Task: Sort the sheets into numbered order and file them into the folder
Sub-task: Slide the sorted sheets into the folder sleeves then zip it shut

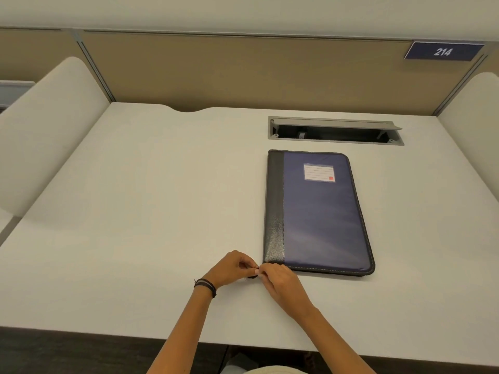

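Note:
A blue zip folder (318, 211) with a black spine strip and a white label lies closed and flat on the white desk (151, 201), right of centre. Both hands meet at its near left corner. My left hand (232, 268) and my right hand (280, 282) have their fingertips pinched together on a small dark zipper pull (253, 276) that sticks out from that corner. No loose sheets are in view.
An open grey cable tray (334, 130) is set into the desk behind the folder. Tan partition panels and white side dividers (51, 130) enclose the desk. A blue sign reading 214 (442, 52) hangs at the upper right.

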